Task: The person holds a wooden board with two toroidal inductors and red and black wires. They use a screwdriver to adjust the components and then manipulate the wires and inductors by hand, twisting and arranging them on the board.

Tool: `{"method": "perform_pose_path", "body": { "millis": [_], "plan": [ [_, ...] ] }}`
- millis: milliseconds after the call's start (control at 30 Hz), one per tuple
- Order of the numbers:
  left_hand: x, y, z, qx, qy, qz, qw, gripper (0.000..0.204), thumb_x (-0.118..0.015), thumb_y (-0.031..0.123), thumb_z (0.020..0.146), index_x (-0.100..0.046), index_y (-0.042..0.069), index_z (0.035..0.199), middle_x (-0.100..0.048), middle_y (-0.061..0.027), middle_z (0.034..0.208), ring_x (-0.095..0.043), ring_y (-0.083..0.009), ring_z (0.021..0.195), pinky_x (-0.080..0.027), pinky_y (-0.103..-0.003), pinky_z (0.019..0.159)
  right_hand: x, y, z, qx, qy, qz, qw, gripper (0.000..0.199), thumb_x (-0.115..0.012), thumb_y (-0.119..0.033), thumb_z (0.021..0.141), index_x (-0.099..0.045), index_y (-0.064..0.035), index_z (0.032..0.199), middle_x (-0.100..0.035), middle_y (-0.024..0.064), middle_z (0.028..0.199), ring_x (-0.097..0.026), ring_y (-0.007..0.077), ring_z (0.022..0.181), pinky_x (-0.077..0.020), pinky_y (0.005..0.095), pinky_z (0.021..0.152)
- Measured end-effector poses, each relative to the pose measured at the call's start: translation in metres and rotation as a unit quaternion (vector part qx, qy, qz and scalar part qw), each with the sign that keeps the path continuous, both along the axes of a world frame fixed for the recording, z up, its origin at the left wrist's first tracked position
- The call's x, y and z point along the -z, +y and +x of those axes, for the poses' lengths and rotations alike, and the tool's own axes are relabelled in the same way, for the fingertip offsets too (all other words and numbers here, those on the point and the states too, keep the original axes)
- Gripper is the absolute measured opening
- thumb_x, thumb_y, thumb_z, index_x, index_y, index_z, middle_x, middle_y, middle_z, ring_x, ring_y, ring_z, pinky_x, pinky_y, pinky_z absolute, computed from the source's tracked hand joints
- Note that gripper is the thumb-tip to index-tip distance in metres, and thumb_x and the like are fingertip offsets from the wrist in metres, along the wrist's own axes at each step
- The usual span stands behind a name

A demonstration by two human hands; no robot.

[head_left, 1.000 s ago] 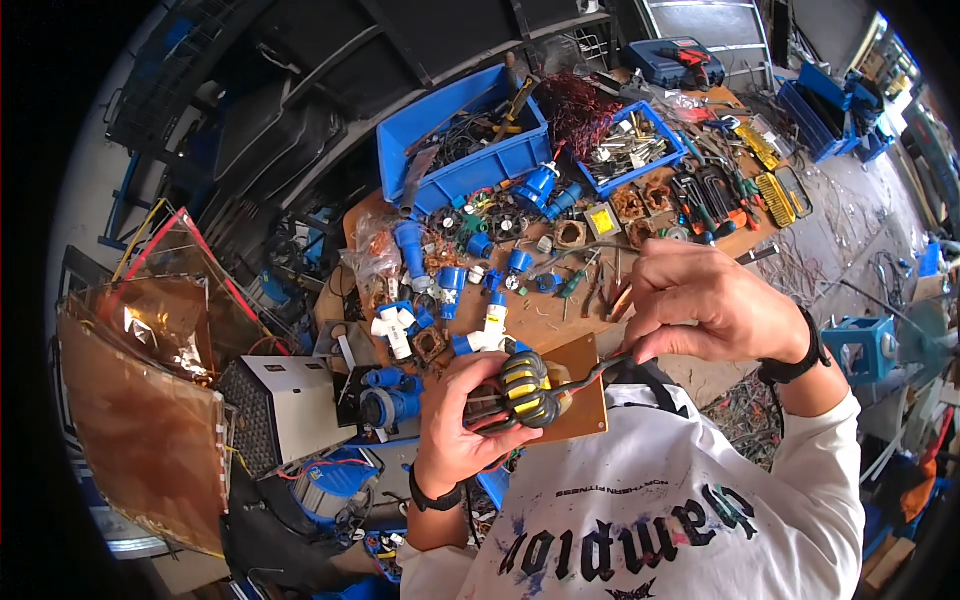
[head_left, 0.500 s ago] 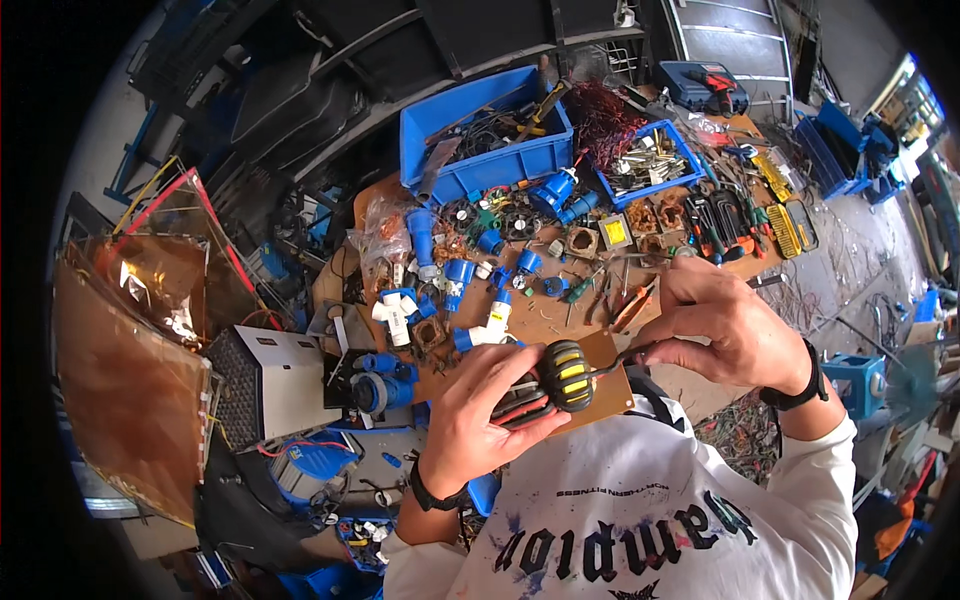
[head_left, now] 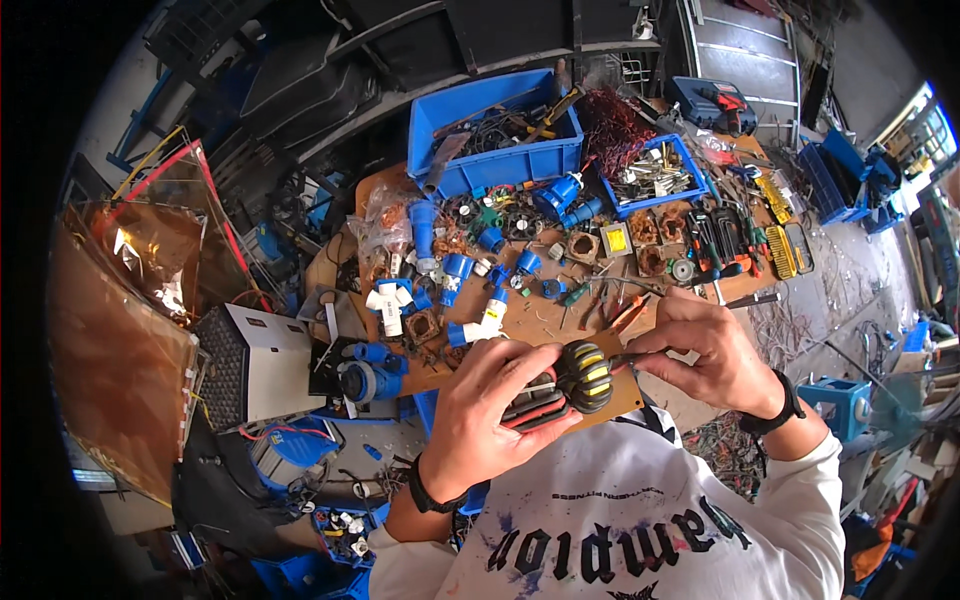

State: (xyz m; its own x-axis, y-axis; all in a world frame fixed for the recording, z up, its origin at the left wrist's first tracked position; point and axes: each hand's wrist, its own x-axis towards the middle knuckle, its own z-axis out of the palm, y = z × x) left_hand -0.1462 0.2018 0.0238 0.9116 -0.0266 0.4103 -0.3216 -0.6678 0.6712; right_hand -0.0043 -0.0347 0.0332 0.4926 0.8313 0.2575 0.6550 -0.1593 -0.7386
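Note:
My left hand (head_left: 485,415) is wrapped around a ring-shaped coil (head_left: 588,378), a yellow core wound with thick black cable. A second part with black and red windings (head_left: 535,402) sits under its fingers, mostly covered. From the coil's right side, a short black cable end (head_left: 622,361) runs to my right hand (head_left: 705,350), whose thumb and fingertips pinch it. A tan board (head_left: 603,346) with small holes lies below the coil, near my shirt. How the coil joins the other winding is hidden by my left hand.
Blue-and-white plug connectors (head_left: 492,318) lie on the wooden table (head_left: 545,320). Behind them stand a large blue crate (head_left: 500,165) of tools and a smaller blue tray (head_left: 655,180) of metal parts. Screwdrivers and pliers (head_left: 715,240) are at the right, a white-sided box (head_left: 265,365) at the left.
My right hand has come lower and closer to the coil, so less cable shows between them. My left hand and the coil have shifted slightly right. The view has moved a little.

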Motion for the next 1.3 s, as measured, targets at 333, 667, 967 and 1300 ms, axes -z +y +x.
{"method": "perform_pose_path", "body": {
  "millis": [333,667,967,1300],
  "plan": [
    [0.011,0.001,0.002,-0.033,-0.033,-0.022,0.999,0.063,-0.092,0.018,0.066,-0.065,0.004,0.122,-0.066,-0.0114,0.102,-0.064,-0.0291,0.091,-0.053,-0.039,0.078,0.005,-0.005,0.002,0.009,0.141,0.089,0.986,0.013,-0.077,-0.011,0.087,-0.076,-0.0022,0.096,-0.064,0.0063,0.084,-0.057,0.021,0.078,-0.0452,0.033,0.071],
    [0.015,-0.01,0.01,-0.025,-0.017,0.01,0.999,0.059,-0.088,0.019,0.071,-0.064,0.009,0.124,-0.061,-0.0085,0.1,-0.062,-0.0288,0.087,-0.051,-0.04,0.073,0.007,-0.001,0.006,0.029,-0.005,-0.02,0.999,0.023,-0.082,-0.019,0.08,-0.074,-0.0057,0.096,-0.064,0.008,0.09,-0.059,0.0279,0.087,-0.0448,0.0384,0.084],
    [0.007,-0.023,0.024,-0.018,0.034,0.092,0.995,0.06,-0.088,0.023,0.07,-0.065,0.011,0.124,-0.061,-0.0085,0.105,-0.062,-0.0292,0.091,-0.051,-0.041,0.077,0.027,-0.005,0.011,0.052,-0.026,-0.027,0.998,0.021,-0.083,-0.011,0.075,-0.075,-0.0081,0.094,-0.061,0.0054,0.094,-0.057,0.0253,0.092,-0.0425,0.0377,0.083],
    [0.006,-0.048,0.052,-0.007,0.032,0.048,0.998,0.06,-0.089,0.023,0.069,-0.066,0.011,0.123,-0.062,-0.0094,0.104,-0.063,-0.0302,0.089,-0.052,-0.041,0.077,0.032,-0.029,0.031,0.058,-0.009,0.021,0.998,0.015,-0.084,-0.01,0.073,-0.074,-0.0086,0.085,-0.06,0.0026,0.088,-0.057,0.0225,0.087,-0.0397,0.0376,0.083]
  ]
}}
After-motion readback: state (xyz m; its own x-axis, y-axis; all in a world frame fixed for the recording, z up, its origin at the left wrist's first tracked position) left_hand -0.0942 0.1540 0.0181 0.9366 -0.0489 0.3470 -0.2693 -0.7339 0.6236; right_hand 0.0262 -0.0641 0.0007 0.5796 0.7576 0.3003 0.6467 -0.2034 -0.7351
